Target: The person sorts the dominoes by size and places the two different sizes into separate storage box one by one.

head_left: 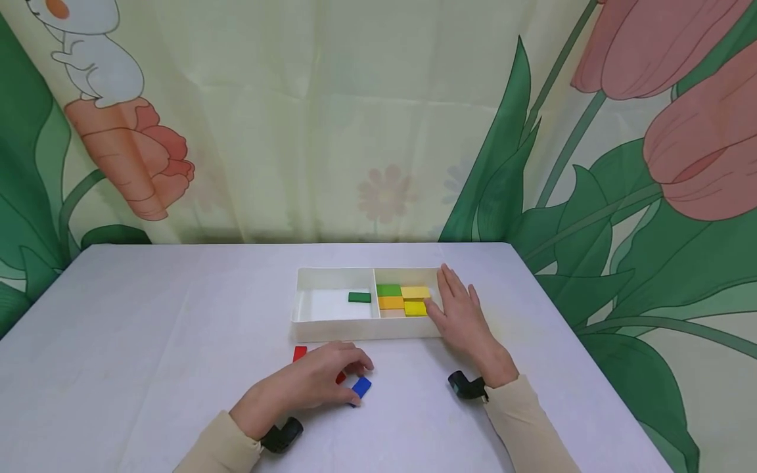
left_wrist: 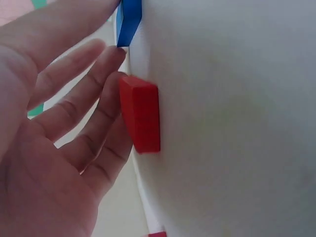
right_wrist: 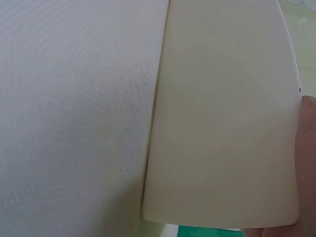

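My left hand [head_left: 316, 376] is over the table in front of the box, its fingers bent and apart. The thumb tip touches a blue block [head_left: 362, 386]; the index fingertip appears slightly off it. Beneath the fingers lies a red block [left_wrist: 143, 116], mostly hidden in the head view. Another red block [head_left: 299, 353] is beyond the hand. My right hand [head_left: 464, 322] rests on the right end of a white two-compartment box [head_left: 337, 330], fingers straight along the end, thumb over the right compartment. The right wrist view shows mainly the box's outer wall [right_wrist: 222, 118].
The right compartment holds several blocks side by side, among them a light green block [head_left: 388, 290], an orange block [head_left: 390, 302] and a yellow block [head_left: 415, 309]. A dark green block [head_left: 359, 297] lies in the left compartment beside the divider. A white cloth [head_left: 148, 341] covers the table.
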A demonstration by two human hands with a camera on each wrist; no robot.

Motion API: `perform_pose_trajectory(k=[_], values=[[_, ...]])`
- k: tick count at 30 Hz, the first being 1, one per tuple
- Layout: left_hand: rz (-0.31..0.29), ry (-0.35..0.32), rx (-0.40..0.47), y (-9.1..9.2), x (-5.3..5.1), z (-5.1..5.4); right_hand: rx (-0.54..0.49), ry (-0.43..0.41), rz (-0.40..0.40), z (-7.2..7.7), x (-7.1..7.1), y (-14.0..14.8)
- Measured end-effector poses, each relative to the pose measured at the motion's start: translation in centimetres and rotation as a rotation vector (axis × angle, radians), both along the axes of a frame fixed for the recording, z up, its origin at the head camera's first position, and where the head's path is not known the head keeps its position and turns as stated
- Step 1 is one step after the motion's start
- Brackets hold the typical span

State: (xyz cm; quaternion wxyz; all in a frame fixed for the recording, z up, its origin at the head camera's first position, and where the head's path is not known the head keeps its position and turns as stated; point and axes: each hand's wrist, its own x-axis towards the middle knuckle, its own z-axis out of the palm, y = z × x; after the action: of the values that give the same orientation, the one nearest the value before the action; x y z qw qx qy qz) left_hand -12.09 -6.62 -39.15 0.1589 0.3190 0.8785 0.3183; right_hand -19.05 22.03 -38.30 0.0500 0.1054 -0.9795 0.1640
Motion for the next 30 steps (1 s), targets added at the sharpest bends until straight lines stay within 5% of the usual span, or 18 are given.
perform_pose_trajectory(k=[23,30], values=[[0.019,0.058,-0.026,0.11,0.53,0.25,-0.026,-0.002,-0.002,0.02,0.49,0.02],[0.009,0.126,-0.017,0.15,0.55,0.23,-0.023,0.0,0.003,-0.05,0.44,-0.02]])
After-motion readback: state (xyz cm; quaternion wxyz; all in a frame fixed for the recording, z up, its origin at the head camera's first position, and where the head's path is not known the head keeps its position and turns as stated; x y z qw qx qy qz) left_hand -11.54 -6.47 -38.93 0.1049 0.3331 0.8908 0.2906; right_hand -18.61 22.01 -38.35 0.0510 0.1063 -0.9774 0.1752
